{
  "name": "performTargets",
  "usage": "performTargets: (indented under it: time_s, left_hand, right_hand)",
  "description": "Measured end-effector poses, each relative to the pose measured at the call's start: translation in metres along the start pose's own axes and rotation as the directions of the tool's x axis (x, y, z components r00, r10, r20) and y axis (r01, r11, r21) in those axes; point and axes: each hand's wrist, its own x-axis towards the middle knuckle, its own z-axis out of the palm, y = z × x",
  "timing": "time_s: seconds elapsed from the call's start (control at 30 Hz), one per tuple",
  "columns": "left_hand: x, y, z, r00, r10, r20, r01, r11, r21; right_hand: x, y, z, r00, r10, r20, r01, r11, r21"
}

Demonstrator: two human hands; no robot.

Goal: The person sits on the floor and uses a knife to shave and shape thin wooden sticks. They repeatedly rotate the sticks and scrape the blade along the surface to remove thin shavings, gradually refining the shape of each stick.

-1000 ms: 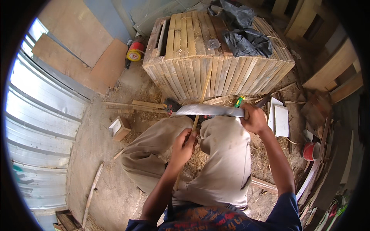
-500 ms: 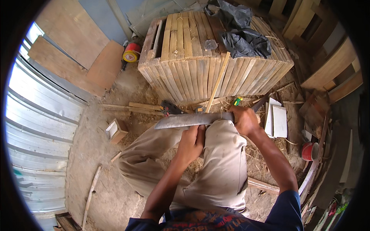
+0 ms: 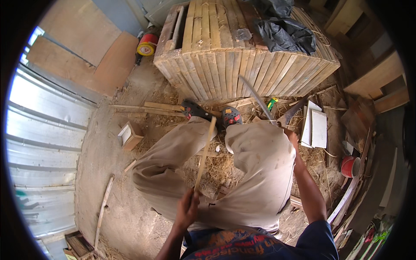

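My left hand (image 3: 187,209), low over my lap, is closed round the lower end of a thin wooden strip (image 3: 204,158). The strip slants up and away between my knees. My right hand (image 3: 291,138), beside my right knee, grips a machete (image 3: 258,100); the handle is mostly hidden in the fist. Its narrow-looking blade points forward and left, in front of the slatted wooden box, apart from the strip. Beyond my knees are my feet in dark clogs (image 3: 232,116).
The slatted wooden box (image 3: 212,76) stands ahead, with black plastic (image 3: 288,37) on top. A green-handled tool (image 3: 272,103) and white boards (image 3: 318,128) lie right. A red can (image 3: 349,166) is farther right. A small wooden box (image 3: 130,135) sits left, near the corrugated metal wall (image 3: 47,160).
The machete has swung from lying across my knees to pointing forward. My left hand has come back toward my body, drawing the strip away from the blade. The view has shifted slightly.
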Motion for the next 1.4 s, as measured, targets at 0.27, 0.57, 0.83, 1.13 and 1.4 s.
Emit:
performTargets:
  time_s: [0.27,0.57,0.83,1.13,1.4]
  left_hand:
    - [0.131,0.076,0.042,0.969,-0.024,0.244,0.129,0.896,-0.426]
    - [0.184,0.12,0.078,0.824,0.535,0.186,-0.561,0.817,0.131]
    - [0.157,0.121,0.072,0.674,0.726,0.135,-0.737,0.651,0.182]
    - [0.076,0.063,0.034,0.946,0.201,0.254,-0.276,0.912,0.304]
    - [0.057,0.042,0.018,0.996,-0.059,0.062,0.071,0.975,-0.21]
  right_hand:
    - [0.037,-0.075,-0.019,0.996,-0.034,0.078,0.055,0.956,-0.287]
    - [0.052,-0.068,-0.005,0.927,-0.318,0.197,0.368,0.87,-0.328]
    - [0.043,-0.08,-0.016,0.952,-0.256,0.168,0.3,0.89,-0.344]
    - [0.033,-0.046,-0.013,0.998,0.005,0.062,0.006,0.984,-0.177]
    - [0.024,-0.016,0.005,0.989,0.136,-0.053,-0.137,0.99,-0.019]
